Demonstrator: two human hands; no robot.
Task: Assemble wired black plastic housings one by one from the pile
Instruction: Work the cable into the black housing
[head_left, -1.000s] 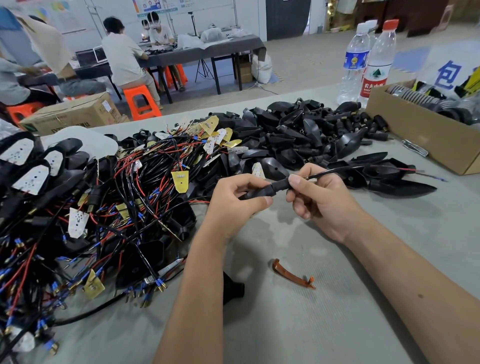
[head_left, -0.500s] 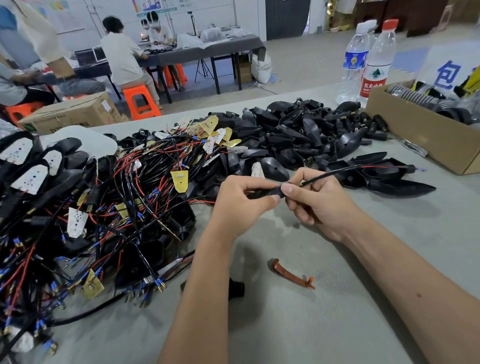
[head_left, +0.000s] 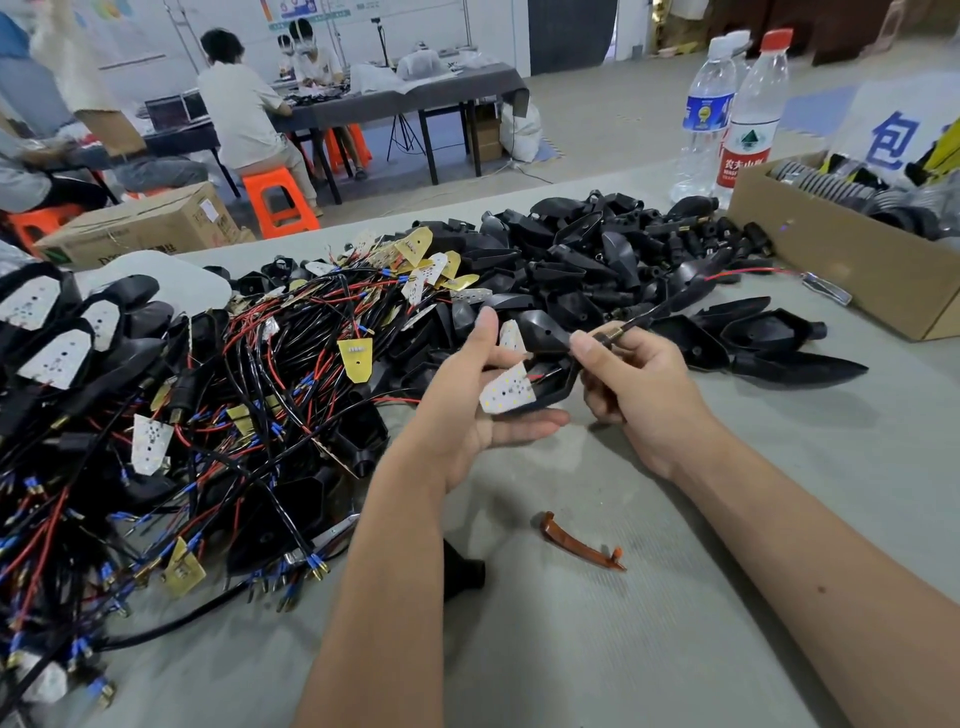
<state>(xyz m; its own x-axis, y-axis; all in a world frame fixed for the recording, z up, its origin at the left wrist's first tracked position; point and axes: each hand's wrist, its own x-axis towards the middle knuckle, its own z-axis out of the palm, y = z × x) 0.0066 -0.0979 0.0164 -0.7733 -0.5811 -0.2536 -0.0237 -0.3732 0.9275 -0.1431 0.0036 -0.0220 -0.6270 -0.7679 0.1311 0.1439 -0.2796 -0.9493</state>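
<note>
On grey table (head_left: 675, 649): wired housings pile (head_left: 249, 395) | behind: seated workers (head_left: 244, 109)

A grey counter (head_left: 701, 649) is carrying a tangle of wired housings (head_left: 171, 415) on its left and a pile of bare black shells (head_left: 597, 260) farther back. A cardboard box (head_left: 841, 275) and two water bottles (head_left: 737, 119) are standing at the far right, while an orange plastic strip (head_left: 576, 543) is lying near the front edge.
</note>
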